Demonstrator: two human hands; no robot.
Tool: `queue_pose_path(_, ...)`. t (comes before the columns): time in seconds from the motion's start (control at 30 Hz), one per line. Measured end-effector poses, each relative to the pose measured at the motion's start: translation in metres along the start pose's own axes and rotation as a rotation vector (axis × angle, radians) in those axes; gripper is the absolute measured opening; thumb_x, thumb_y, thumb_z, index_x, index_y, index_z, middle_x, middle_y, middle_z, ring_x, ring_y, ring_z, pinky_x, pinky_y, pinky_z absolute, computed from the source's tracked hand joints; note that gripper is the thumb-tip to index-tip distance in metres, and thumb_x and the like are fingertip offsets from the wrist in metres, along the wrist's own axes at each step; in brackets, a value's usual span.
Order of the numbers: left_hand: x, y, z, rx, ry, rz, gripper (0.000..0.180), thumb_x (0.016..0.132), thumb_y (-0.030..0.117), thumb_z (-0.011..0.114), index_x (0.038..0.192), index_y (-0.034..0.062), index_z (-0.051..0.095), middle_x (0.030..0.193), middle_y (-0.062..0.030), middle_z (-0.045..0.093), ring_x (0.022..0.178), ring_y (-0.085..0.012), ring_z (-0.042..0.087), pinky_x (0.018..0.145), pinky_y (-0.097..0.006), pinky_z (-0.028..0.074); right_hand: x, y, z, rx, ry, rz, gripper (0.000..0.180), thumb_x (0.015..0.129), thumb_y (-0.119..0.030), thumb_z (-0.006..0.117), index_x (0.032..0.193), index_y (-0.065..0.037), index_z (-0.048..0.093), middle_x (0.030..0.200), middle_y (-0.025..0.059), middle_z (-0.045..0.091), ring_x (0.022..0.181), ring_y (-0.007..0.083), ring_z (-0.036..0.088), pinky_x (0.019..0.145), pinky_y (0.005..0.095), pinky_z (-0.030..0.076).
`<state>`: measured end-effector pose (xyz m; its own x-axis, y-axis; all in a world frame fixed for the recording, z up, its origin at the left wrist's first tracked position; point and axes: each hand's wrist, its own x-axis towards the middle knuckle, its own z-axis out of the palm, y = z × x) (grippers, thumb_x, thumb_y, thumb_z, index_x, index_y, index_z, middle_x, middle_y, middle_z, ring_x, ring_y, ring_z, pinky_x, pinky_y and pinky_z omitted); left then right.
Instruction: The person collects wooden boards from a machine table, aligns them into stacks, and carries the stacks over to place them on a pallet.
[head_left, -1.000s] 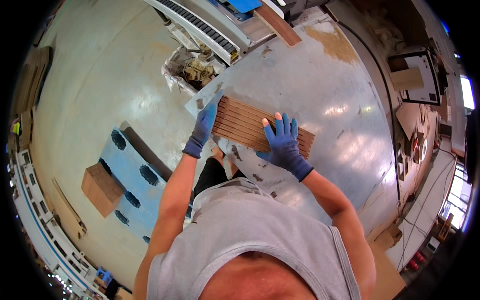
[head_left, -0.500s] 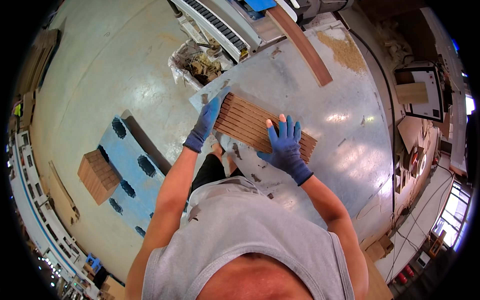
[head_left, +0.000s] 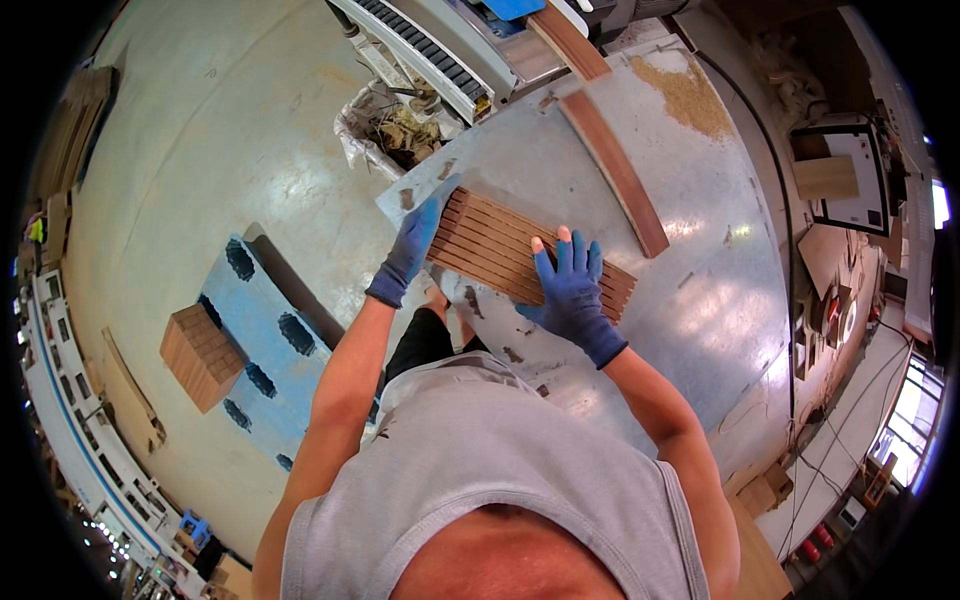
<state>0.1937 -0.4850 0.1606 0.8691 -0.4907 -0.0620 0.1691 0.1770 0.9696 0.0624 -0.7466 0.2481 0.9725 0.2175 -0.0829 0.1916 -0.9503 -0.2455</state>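
Note:
A row of brown wooden strips [head_left: 495, 232], packed edge to edge, lies on the metal tabletop [head_left: 530, 150] in front of me. My left hand [head_left: 412, 245], in a blue glove, rests along the strips' left end with its fingers stretched out flat. On top of their right part lies my right hand [head_left: 575, 300], gloved too, fingers spread and two fingertips bare. Beyond the row, a loose wooden strip [head_left: 617, 175] lies lengthwise on the table. Behind it another strip [head_left: 570, 45] sticks out of the machine [head_left: 525, 55].
A blue slab with dark-edged holes [head_left: 265, 335] stands at my left, a block of stacked wood [head_left: 200, 358] on it. A lined bin of scraps [head_left: 395, 135] sits beside the roller conveyor [head_left: 430, 55]. Sawdust [head_left: 685, 100] covers the table's far right corner.
The loose strip has slid out from the machine toward me, leaving a small gap to the strip behind it. Both hands and the row of strips have stayed nearly still.

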Motion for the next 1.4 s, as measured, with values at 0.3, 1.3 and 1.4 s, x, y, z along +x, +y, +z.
queue_pose_path(0.3, 0.000, 0.005, 0.003, -0.016, 0.034, -0.027, 0.054, 0.110, 0.031, 0.042, 0.151, -0.0043, 0.041, 0.157, -0.0116, 0.043, 0.145, -0.0206, 0.039, 0.121, -0.032, 0.025, 0.000, -0.001, 0.005, -0.029, 0.050, -0.019, 0.102, 0.064, -0.047, 0.087, 0.146, -0.007, 0.042, 0.143, 0.0305, 0.037, 0.129, 0.0497, 0.039, 0.106, 0.0700, 0.028)
queue_pose_path(1.3, -0.050, 0.000, -0.015, -0.613, 0.590, -0.043, 0.050, 0.106, 0.031, 0.053, 0.141, -0.0051, 0.053, 0.138, -0.0168, 0.062, 0.122, -0.0265, 0.064, 0.104, -0.039, 0.051, 0.010, -0.008, 0.004, -0.101, 0.043, -0.080, 0.096, 0.063, -0.045, 0.086, 0.139, -0.002, 0.049, 0.132, 0.0300, 0.044, 0.115, 0.0439, 0.047, 0.092, 0.0568, 0.038)
queue_pose_path(1.4, -0.066, 0.000, -0.013, -0.586, 0.666, -0.090, 0.051, 0.107, 0.028, 0.049, 0.144, -0.0063, 0.047, 0.138, -0.0186, 0.061, 0.119, -0.0295, 0.065, 0.102, -0.042, 0.053, 0.009, -0.006, 0.007, -0.084, 0.096, -0.142, 0.096, 0.062, -0.044, 0.087, 0.139, -0.001, 0.049, 0.130, 0.0288, 0.045, 0.113, 0.0435, 0.048, 0.092, 0.0566, 0.038)
